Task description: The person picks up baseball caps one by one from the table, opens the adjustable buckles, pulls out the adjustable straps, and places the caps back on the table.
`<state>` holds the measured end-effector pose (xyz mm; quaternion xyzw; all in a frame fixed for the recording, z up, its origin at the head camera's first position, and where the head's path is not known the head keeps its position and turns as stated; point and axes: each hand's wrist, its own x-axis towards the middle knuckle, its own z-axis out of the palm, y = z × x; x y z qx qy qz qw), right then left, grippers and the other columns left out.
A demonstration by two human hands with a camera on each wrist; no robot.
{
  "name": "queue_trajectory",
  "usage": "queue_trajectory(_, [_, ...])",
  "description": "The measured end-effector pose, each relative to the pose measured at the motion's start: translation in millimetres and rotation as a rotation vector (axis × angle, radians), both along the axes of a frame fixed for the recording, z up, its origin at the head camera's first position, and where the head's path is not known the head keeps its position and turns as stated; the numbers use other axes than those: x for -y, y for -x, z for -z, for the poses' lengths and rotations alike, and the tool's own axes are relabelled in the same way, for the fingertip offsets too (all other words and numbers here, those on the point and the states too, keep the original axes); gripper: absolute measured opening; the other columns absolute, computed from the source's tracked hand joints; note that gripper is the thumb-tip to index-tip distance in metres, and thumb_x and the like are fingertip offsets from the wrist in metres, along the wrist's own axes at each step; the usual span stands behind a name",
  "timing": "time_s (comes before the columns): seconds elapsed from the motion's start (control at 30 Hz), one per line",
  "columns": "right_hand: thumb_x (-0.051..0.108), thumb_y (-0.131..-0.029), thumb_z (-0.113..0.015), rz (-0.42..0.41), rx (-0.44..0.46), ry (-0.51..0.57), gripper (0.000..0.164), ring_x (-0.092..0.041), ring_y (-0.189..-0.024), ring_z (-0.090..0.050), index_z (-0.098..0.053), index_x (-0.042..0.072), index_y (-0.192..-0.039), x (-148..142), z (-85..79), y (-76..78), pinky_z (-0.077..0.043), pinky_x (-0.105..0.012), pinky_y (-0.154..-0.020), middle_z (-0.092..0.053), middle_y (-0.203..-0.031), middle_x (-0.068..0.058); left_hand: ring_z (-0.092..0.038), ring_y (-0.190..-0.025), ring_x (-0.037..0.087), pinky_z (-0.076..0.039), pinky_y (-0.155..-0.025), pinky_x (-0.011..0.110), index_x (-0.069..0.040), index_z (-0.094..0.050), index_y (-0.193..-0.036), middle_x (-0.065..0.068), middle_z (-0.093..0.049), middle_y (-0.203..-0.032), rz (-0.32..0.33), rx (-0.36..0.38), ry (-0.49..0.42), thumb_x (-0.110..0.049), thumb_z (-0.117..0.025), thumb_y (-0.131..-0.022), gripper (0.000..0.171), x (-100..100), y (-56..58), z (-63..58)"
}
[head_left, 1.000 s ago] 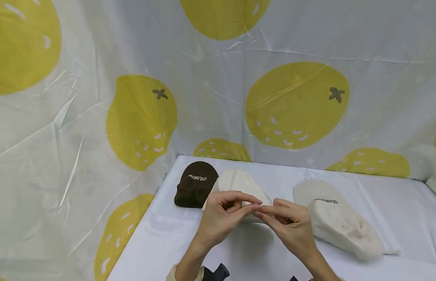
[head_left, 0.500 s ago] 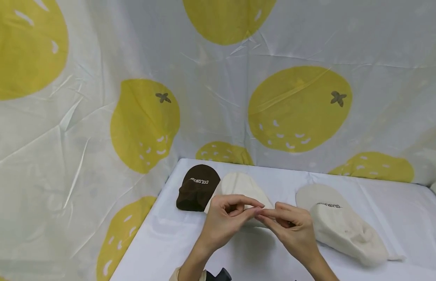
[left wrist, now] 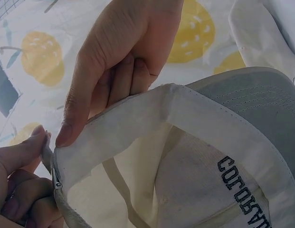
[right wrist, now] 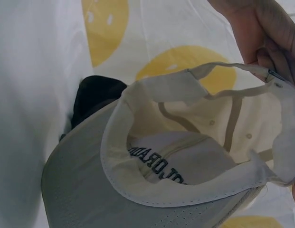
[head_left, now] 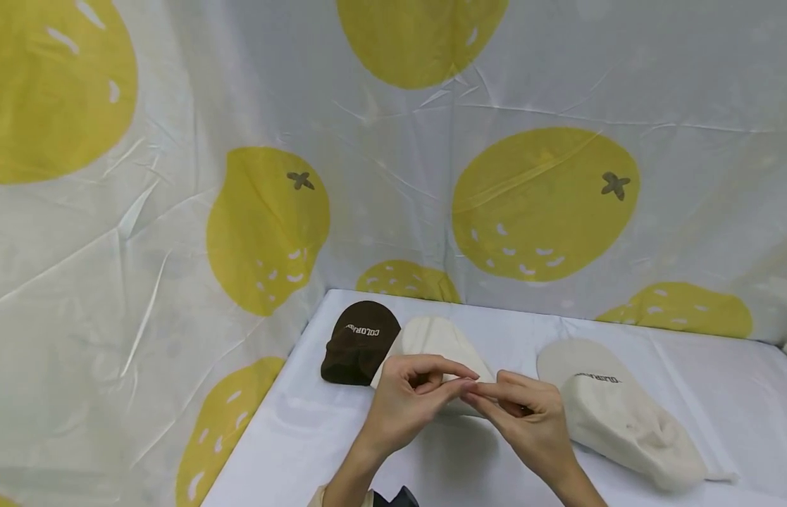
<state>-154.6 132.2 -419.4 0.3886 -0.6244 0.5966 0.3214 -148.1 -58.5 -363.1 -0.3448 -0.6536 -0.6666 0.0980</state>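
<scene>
Both hands work at the back of a cream baseball cap [head_left: 440, 338], whose brim points away from me in the head view. My left hand [head_left: 396, 408] and right hand [head_left: 529, 422] pinch its rear edge with fingertips nearly meeting. Seen from the left wrist, the cap's inside faces the camera, with dark lettering [left wrist: 242, 190] on the crown. A small metal fastener [left wrist: 57, 184] sits by the left hand's fingers. From the right wrist, the adjusting strap [right wrist: 218, 67] arches over the rear opening. What lies exactly between the fingertips is hidden.
A dark brown cap [head_left: 361, 343] with white lettering lies at the back left of the white-covered table [head_left: 292, 429]. Right of my hands is a beige cap [head_left: 621, 415] with its strap end trailing. A lemon-print curtain [head_left: 380, 176] hangs behind and at the left.
The head view has shifted slightly, so everything sits a little lower and further right. Both hands keep nearly the same pinch on the cap.
</scene>
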Motion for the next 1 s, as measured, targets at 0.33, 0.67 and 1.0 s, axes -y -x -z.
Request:
queue_trajectory(0.33, [-0.013,-0.073,-0.085,-0.025,-0.002,0.003,0.025,-0.004,-0.051,-0.025,-0.082,-0.002,-0.095,1.4,-0.1,-0.5,-0.023,-0.011,-0.044,-0.034,-0.058,0.003,-0.017,-0.048,0.004,-0.020,-0.041,0.016,0.004,-0.079,-0.095,0.003,-0.028,-0.047,-0.012,-0.024,-0.003,-0.003,-0.078,-0.091,0.007,1.2,0.3,0.4])
queue_trajectory(0.67, [-0.018,-0.071,-0.083,-0.034,0.004,0.012,0.030,-0.004,-0.052,-0.026,-0.082,-0.002,-0.096,4.1,0.9,-0.2,-0.024,-0.011,-0.044,-0.035,-0.058,0.004,-0.018,-0.049,0.003,-0.021,-0.042,0.016,0.003,-0.079,-0.095,0.003,-0.027,-0.048,-0.020,-0.011,0.004,-0.003,-0.078,-0.091,0.008,2.8,0.8,0.8])
queue_trajectory(1.0, [-0.018,-0.070,-0.083,-0.037,0.002,0.005,0.031,-0.003,-0.052,-0.026,-0.082,-0.001,-0.096,0.6,0.2,1.3,-0.024,-0.011,-0.045,-0.034,-0.059,0.004,-0.019,-0.050,0.001,-0.021,-0.042,0.016,0.003,-0.079,-0.094,0.006,-0.035,-0.047,-0.020,0.001,0.020,-0.004,-0.078,-0.091,0.007,2.2,1.1,1.8])
